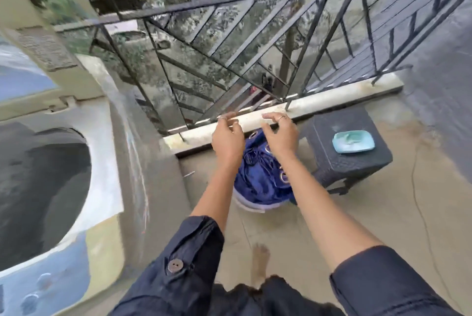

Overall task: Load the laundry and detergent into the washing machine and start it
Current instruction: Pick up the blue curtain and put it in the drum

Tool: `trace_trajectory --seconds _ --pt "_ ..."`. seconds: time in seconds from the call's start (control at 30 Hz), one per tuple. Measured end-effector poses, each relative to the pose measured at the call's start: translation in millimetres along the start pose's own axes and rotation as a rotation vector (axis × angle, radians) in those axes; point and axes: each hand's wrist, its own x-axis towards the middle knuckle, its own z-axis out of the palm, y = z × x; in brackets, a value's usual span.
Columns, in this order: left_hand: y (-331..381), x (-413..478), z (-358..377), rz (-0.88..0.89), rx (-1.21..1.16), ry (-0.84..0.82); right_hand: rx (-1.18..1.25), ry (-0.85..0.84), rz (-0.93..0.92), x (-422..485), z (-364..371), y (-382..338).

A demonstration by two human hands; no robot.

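A top-loading washing machine (pixel 107 152) stands at the left with its lid up and its dark drum (pixel 38 188) exposed. On the balcony floor by the railing sits a blue laundry bag or basket (pixel 260 183) holding blue cloth with metal eyelets. My left hand (pixel 227 137) and my right hand (pixel 279 134) hover just above it, fingers spread and curled, holding nothing. Both arms stretch out from dark rolled sleeves.
A dark woven plastic stool (pixel 357 160) stands right of the bag with a light blue dish (pixel 353 142) on top. A black metal railing (pixel 229 34) on a low white kerb (pixel 306 106) closes off the balcony ahead. A thin cable (pixel 421 213) trails across the floor at right.
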Motion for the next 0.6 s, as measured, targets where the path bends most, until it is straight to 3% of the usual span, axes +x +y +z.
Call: trace_trajectory --seconds 0.3,0.6 --pt "-75 53 102 -0.195 0.127 -0.105 0.058 -0.041 0.279 54 24 130" --pt "-209 105 227 -0.425 0.234 -0.179 0.066 -0.093 0.472 76 110 281"
